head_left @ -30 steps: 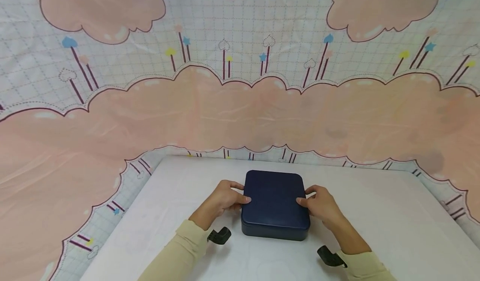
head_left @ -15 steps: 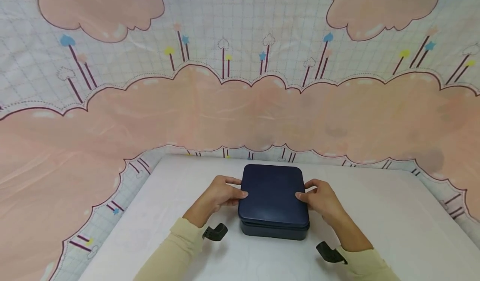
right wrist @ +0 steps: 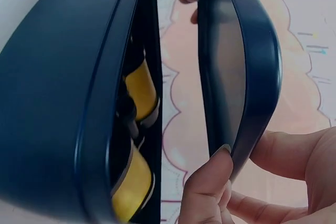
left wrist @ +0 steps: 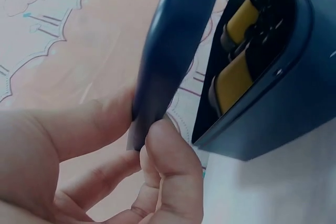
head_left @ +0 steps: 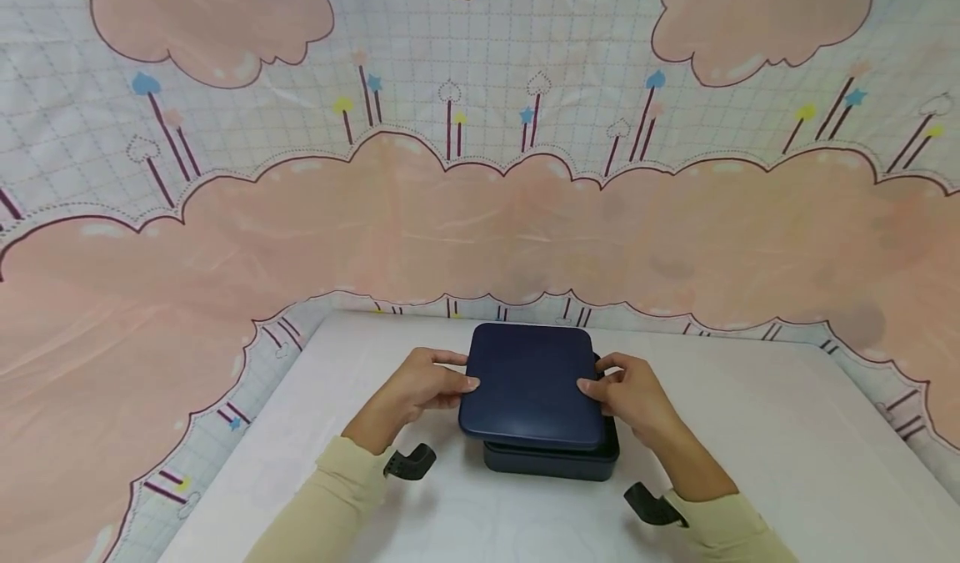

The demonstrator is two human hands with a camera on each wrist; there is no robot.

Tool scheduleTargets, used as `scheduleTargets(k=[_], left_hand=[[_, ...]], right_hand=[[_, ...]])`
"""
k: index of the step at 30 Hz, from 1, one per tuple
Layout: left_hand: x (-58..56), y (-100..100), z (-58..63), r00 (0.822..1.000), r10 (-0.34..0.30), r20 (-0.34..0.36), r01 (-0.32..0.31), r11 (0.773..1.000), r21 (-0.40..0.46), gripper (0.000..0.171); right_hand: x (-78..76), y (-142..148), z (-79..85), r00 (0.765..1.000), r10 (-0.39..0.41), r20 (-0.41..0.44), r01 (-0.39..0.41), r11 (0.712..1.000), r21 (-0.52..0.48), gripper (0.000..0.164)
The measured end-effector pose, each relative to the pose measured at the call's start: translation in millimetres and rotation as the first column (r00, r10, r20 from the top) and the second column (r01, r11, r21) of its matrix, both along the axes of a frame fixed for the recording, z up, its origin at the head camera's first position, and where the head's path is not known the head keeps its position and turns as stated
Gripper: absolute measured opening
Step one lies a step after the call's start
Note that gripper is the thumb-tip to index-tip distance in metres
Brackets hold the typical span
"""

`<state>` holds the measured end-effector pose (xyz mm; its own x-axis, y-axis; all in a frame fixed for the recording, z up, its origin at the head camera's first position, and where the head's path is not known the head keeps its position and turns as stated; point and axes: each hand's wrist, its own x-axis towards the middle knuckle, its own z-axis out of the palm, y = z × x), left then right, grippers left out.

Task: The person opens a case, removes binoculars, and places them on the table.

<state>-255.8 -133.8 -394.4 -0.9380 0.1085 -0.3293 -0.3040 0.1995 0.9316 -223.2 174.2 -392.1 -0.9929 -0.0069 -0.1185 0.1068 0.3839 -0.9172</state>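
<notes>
A dark blue lid [head_left: 532, 388] hangs above its box [head_left: 551, 464], shifted to the left of it. My left hand [head_left: 420, 386] pinches the lid's left edge, thumb on top. At the opposite edge, my right hand [head_left: 633, 394] grips the lid between thumb and fingers. Both wrist views show a gap between lid and box. Through it, yellow pieces [left wrist: 234, 85] with dark and silvery parts show inside the box, their kind unclear. In the right wrist view, the lid's inner side [right wrist: 223, 66] looks plain and shiny.
The box stands on a white table [head_left: 750, 429]. Behind and around the table hangs a patterned cloth [head_left: 495, 229] with pink clouds. Each wrist carries a black camera mount [head_left: 411, 463] that sticks out over the tabletop.
Both hands have raised the lid off the box and moved it left. The box has stayed in place, and its right rim now shows beside the lid.
</notes>
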Motion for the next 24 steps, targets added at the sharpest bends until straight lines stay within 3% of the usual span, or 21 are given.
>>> scheduleTargets(k=[24], left_hand=[[8.5,-53,11.0,1.000,-0.019,-0.024,0.020,0.999,0.046,0.059]], right_hand=[[0.8,-44,8.0,0.999,0.036,-0.006,-0.037,0.986,-0.164,0.049]])
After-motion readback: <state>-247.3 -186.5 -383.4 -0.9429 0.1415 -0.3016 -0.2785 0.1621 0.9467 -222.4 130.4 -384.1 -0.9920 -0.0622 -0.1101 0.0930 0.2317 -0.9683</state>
